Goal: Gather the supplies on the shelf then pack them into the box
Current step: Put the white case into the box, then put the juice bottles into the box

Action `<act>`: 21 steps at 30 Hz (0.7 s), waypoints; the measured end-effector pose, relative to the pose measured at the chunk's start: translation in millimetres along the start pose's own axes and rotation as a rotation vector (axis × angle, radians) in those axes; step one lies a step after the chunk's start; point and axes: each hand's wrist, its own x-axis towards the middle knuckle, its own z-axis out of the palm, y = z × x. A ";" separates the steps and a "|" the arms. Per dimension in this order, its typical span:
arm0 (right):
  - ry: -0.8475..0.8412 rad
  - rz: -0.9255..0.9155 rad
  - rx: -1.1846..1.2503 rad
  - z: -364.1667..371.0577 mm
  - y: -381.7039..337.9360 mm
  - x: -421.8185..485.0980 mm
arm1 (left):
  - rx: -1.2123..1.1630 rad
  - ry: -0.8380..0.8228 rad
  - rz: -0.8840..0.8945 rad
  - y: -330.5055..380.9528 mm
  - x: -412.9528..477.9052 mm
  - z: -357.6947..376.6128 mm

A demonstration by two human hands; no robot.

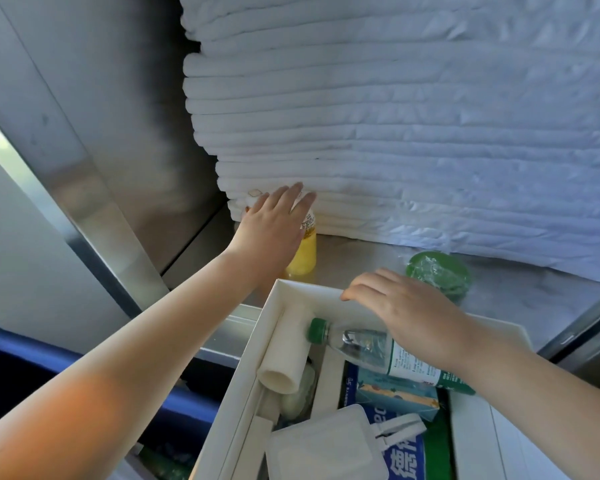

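A bottle of yellow juice (305, 255) stands on the steel shelf (354, 258). My left hand (274, 220) lies over its top and label, fingers spread; whether it grips the bottle is unclear. Below it, the white box (293, 289) leans on the shelf edge. My right hand (399, 306) hovers over the box's far rim, fingers apart, above a clear water bottle (357, 344) with a green cap lying inside. The box also holds a white tube (284, 351), a teal carton (395, 396), a blue packet (404, 459) and a white flat container (323, 448).
A tall stack of folded white linen (395, 133) fills the back of the shelf. A green wrapped round thing (439, 273) lies on the shelf right of my right hand. A steel side wall (136, 116) closes the shelf on the left.
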 end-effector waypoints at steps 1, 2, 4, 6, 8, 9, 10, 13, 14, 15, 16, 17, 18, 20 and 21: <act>-0.003 0.000 0.008 0.2 0.2 -0.4 | 0.014 0.000 -0.002 0.3 5.3 3.1; -0.003 -0.001 0.015 0.6 0.6 -0.6 | 0.009 0.001 -0.010 -0.1 10.4 4.9; 0.006 -0.001 0.026 1.0 1.2 -0.5 | -0.037 -0.008 -0.042 -3.3 19.1 4.9; 0.014 0.002 0.029 1.6 2.0 0.5 | -0.079 -0.031 -0.037 -8.9 25.3 2.3; 0.023 0.003 0.035 2.6 2.8 1.1 | -0.137 -0.045 -0.012 -13.7 29.2 0.3; 0.029 0.006 0.042 3.3 3.3 1.1 | -0.176 -0.038 -0.018 -14.9 30.1 -0.7; 0.035 0.007 0.048 3.9 3.7 1.0 | -0.205 -0.028 -0.024 -15.2 30.1 -1.5; 0.062 -0.005 0.049 5.9 4.6 1.5 | -0.191 -0.003 0.005 -13.0 28.0 -3.1; 0.071 -0.003 0.055 6.8 5.2 1.7 | -0.171 0.005 0.025 -11.5 26.9 -4.0; 0.076 0.003 0.065 7.3 5.6 1.8 | -0.156 0.017 0.039 -9.6 25.7 -5.9; 0.079 0.011 0.077 7.5 5.8 1.7 | -0.147 0.033 0.047 -7.3 24.7 -8.9; 0.082 0.018 0.085 7.9 5.9 1.7 | -0.141 0.051 0.053 -4.7 23.7 -12.8; 0.084 0.023 0.089 8.5 6.0 1.7 | -0.136 0.073 0.058 -1.8 22.9 -17.5; 0.107 0.046 0.101 9.1 5.6 1.5 | -0.143 0.125 0.076 3.8 21.4 -29.5; 0.150 0.064 0.112 8.4 4.8 1.3 | -0.155 0.155 0.084 6.6 20.6 -36.4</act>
